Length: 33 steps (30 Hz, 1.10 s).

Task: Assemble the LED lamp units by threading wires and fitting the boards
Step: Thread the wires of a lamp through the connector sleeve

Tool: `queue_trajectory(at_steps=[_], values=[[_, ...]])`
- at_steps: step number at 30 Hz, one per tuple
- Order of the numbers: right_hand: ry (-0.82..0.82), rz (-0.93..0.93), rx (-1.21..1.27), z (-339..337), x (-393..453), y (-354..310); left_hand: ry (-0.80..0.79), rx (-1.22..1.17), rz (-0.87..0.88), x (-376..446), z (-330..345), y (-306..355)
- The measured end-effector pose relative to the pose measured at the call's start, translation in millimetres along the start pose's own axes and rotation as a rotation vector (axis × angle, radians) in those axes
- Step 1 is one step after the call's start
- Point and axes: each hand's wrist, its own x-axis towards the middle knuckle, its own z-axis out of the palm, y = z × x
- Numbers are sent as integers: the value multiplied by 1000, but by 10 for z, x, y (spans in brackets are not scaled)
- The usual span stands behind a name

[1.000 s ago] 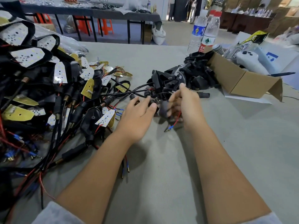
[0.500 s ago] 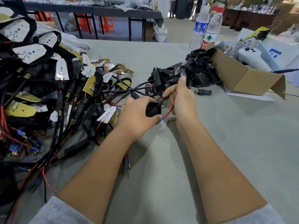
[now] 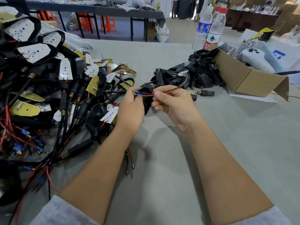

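My left hand grips a black lamp housing above the grey table, just in front of me. My right hand pinches a red and black wire pair with blue-tipped ends near the housing's top. The wire's tips lie by my left thumb. A heap of empty black housings lies just beyond my hands. A large pile of wired units with white LED boards fills the left side of the table.
An open cardboard box stands at the right, with two water bottles behind it. Loose black connectors lie right of my hands. Wire ends with blue tips lie under my left forearm. Grey table surface spreads to the right.
Both hands have lifted the housing and drawn closer to me. My right hand has pulled the red and black wire out level, over the housing's top.
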Motion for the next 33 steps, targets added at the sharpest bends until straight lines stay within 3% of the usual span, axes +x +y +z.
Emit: queue_trajectory(at_steps=[3,7,11,17,23,28,33], values=[[30,-25,-67,37,-8,38,-20,-148,-103,9,-15,31],[185,-98,-219,49,4,57,-148,-230,-145,13,-58,45],[306,-146,-361,33,9,44,-235,-214,-97,34,-92,26],[335,-196,-502,55,10,59,-227,-196,-118,27,-60,-5],[286,-190,-364,91,-8,28,-176,-324,-148,35,-34,-14],[153,-97,-86,112,-30,16,-190,-354,-137,27,19,-7],[57,-30,105,107,-49,-18,-84,-250,-162,44,16,-32]])
